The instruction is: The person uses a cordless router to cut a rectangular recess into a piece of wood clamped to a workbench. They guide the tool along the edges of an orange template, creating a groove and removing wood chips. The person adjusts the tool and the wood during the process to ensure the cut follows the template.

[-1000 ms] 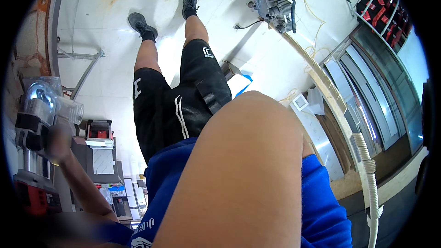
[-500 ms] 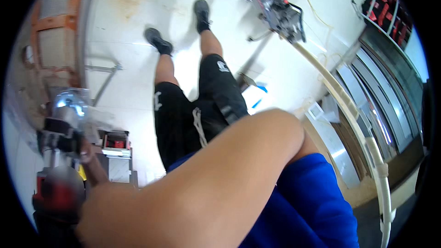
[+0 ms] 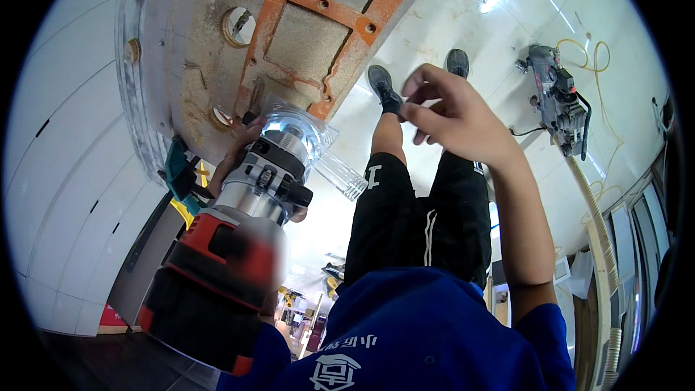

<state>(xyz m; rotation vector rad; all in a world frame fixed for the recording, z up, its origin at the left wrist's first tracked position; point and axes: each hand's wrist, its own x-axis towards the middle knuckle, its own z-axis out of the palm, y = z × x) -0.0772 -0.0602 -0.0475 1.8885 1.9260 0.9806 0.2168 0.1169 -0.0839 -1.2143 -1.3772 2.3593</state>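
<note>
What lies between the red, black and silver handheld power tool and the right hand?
In the head view, a clear plastic tube, white floor and the bare left shin show between the power tool and right hand.

The power tool [image 3: 250, 199] hides much of the left hand [image 3: 230, 158]; below its fingers [image 3: 243, 137], part of the casing [image 3: 199, 282] is blurred. Beyond them, the upper edge cuts off the worktop [image 3: 184, 25].

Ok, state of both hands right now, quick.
Left hand: closed around the red, black and silver cordless trim router.
Right hand: open, loosely curled, nothing seen in it.
</note>
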